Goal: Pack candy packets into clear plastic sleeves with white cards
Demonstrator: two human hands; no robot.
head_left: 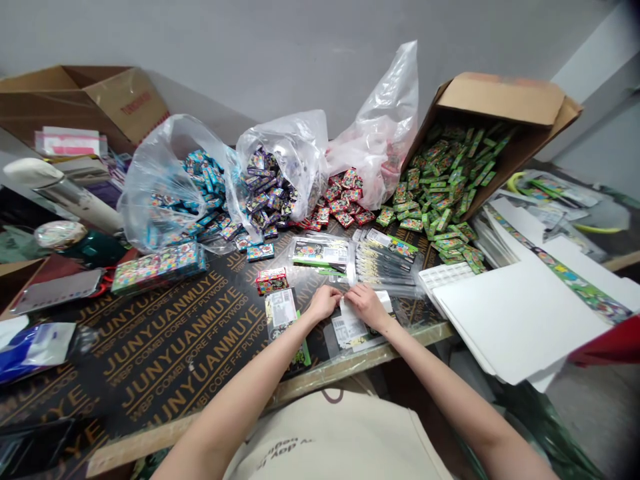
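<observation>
Left hand (324, 301): half closed, fingers curled toward the right hand; the fingertips are hidden, so I cannot tell whether it has hold of anything.
Right hand (367, 307): half closed, fingers on a white paper strip (349, 307), apparently pressing rather than pinching, though the view is poor.
Clear plastic sleeve (349, 340): lies flat on the plywood table (170, 347), just under both hands, with a barcode card (346, 328) inside.
Handling: light, thin and limp; likely slippery, and creases easily. Best taken by the edge, with the card backing it.
Nearby: blue packets (200, 175) spill from a clear plastic bag (160, 193). Green packets (450, 173) fill a tilted cardboard box (500, 93). White card sheets (515, 320) lie to the right.
</observation>
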